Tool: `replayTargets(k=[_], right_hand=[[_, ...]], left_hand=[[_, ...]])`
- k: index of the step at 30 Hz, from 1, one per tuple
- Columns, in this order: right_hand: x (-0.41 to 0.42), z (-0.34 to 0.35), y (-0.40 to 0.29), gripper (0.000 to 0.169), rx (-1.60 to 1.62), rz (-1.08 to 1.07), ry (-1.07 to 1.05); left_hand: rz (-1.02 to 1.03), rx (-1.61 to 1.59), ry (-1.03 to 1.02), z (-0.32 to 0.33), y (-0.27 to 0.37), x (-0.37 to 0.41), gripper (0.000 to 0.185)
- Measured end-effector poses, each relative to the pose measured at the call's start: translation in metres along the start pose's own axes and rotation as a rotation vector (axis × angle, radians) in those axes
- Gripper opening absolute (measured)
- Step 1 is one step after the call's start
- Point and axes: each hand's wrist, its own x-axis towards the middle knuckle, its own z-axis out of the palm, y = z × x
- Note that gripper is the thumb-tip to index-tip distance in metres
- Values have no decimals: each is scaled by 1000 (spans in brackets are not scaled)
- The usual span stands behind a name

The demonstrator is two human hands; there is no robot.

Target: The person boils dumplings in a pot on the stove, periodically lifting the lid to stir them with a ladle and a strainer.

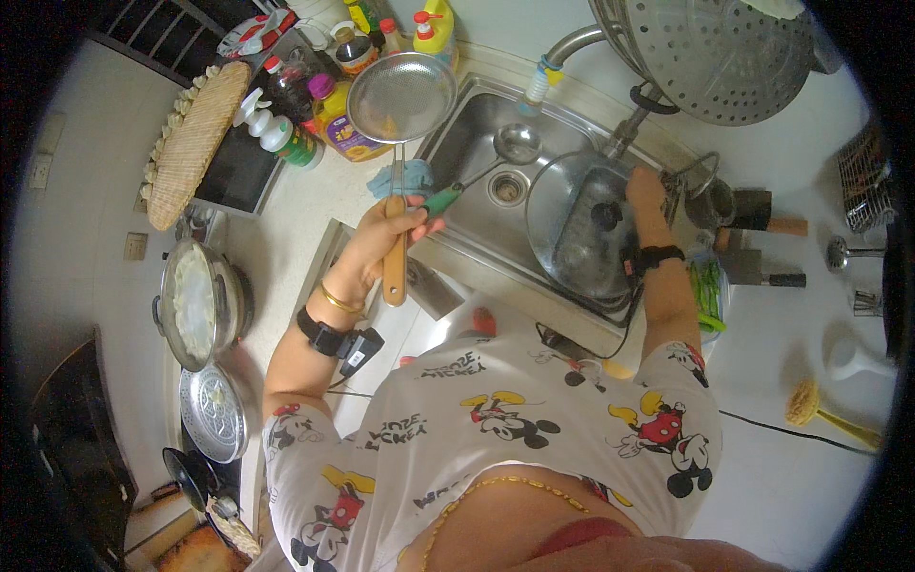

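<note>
My left hand (389, 239) grips the wooden handle of a fine metal strainer (402, 96) together with the green handle of a metal ladle (517, 144). The strainer's mesh bowl is over the counter beside the bottles, and the ladle's bowl is over the stainless steel sink (468, 214). My right hand (647, 193) is at the far right edge of a round glass lid (572, 229) with a black knob, which lies over the right part of the sink. Its fingers are turned away, so what they hold cannot be told.
Bottles (336, 118) and a blue cloth (400, 179) are left of the sink. A faucet (575, 43) rises behind it. Cleavers (747, 268) and green vegetables (706, 293) are at right. A perforated steamer tray (722, 57) is at upper right, a steamer pot (196, 304) at left.
</note>
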Motion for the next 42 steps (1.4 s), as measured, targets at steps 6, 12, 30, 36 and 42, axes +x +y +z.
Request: replayTargets(k=[6, 12, 30, 36, 42], right_hand=[[-3, -8, -5, 20, 2, -34, -49], [-7, -16, -5, 27, 14, -67, -73], [4, -40, 4, 31, -21, -25, 242], [-84, -37, -139, 14, 1316, 136, -398], [-131, -95, -270, 31, 2117, 494, -1311]], left_hand=[[28, -86, -12, 8, 8, 0, 25], [22, -119, -35, 8, 9, -2, 25], [33, -101, -49, -10, -4, -6, 25], [58, -104, -39, -10, -9, -11, 25], [67, -106, -12, -12, -17, -24, 24]])
